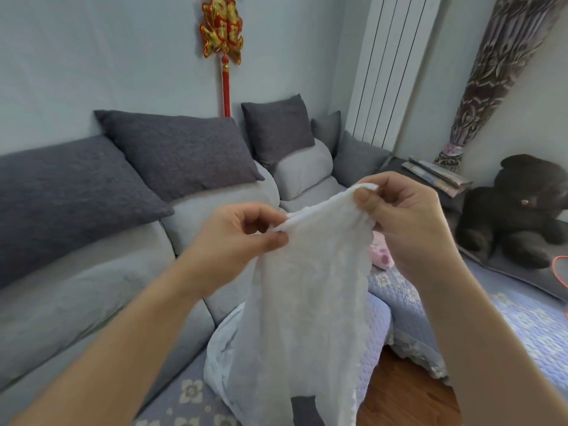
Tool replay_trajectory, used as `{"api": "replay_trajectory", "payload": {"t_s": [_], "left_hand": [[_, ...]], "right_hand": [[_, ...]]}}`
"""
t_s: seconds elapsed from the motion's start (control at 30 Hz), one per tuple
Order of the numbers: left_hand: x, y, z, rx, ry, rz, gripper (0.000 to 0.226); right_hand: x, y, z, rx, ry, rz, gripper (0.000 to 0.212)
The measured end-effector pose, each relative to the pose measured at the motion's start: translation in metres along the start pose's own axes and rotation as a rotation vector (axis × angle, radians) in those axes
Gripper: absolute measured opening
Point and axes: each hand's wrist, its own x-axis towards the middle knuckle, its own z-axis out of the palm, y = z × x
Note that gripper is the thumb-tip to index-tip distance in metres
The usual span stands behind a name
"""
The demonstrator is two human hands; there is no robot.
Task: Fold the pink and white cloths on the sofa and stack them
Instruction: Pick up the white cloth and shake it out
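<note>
White cloth hangs, top edge pinched by left hand, right hand.

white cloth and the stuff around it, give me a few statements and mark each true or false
1. Both hands pinch the top edge of the white cloth, left hand on one corner and right hand on the other. True.
2. The white cloth lies flat on the sofa seat. False: it hangs down in the air from the two hands.
3. The pink cloth is in the right hand. False: it lies on the seat behind the white cloth, mostly hidden.
4. A dark plush bear sits at the right end of the sofa. True.
5. The red and gold ornament lies on a cushion. False: it hangs on the wall above the cushions.
</note>
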Motion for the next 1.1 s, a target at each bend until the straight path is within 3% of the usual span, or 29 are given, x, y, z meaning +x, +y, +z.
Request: {"api": "replay_trajectory", "payload": {"t_s": [0.07,0.13,0.23,0.3,0.4,0.53,0.6,0.67,0.73,0.87,0.97,1.1], "left_hand": [[-0.001,0.009,-0.018,0.046,-0.104,-0.029,0.016],[-0.003,0.013,-0.026,0.301,-0.149,0.013,0.018],[-0.006,0.007,-0.014,0.840,0.088,0.345,0.005],[-0.007,-0.006,-0.004,1.013,0.207,0.489,0.010],[0.000,-0.035,0.006,1.103,0.319,0.475,0.021],[0.016,-0.050,0.003,1.192,0.502,0.387,0.020],[0.028,-0.047,-0.004,1.227,0.538,0.338,0.038],[0.038,-0.041,-0.006,1.190,0.477,0.354,0.055],[0.041,-0.035,-0.004,1.070,0.451,0.395,0.057],[0.038,-0.024,0.002,0.656,0.392,0.497,0.013],[0.028,-0.006,0.015,0.238,0.058,0.171,0.014],[0.019,0.024,0.019,0.072,-0.208,0.102,0.024]], "right_hand": [[0.001,-0.004,0.006,0.028,-0.059,-0.009,0.021],[0.000,-0.005,0.015,0.039,-0.059,-0.020,0.021],[0.000,-0.003,0.032,0.004,0.044,-0.026,0.019],[0.001,-0.004,0.043,-0.060,0.098,-0.057,0.016],[0.007,-0.015,0.054,-0.068,0.166,-0.130,0.016],[0.027,-0.031,0.055,-0.003,0.171,-0.170,0.021],[0.037,-0.036,0.053,0.041,0.163,-0.148,0.020],[0.048,-0.039,0.048,0.124,0.155,-0.084,0.016],[0.060,-0.040,0.040,0.157,0.176,-0.030,0.013],[0.086,-0.040,0.018,0.091,0.365,-0.035,0.012],[0.103,-0.044,0.009,-0.030,0.446,-0.105,0.010],[0.122,-0.056,0.005,-0.176,0.486,-0.192,0.007]]}}
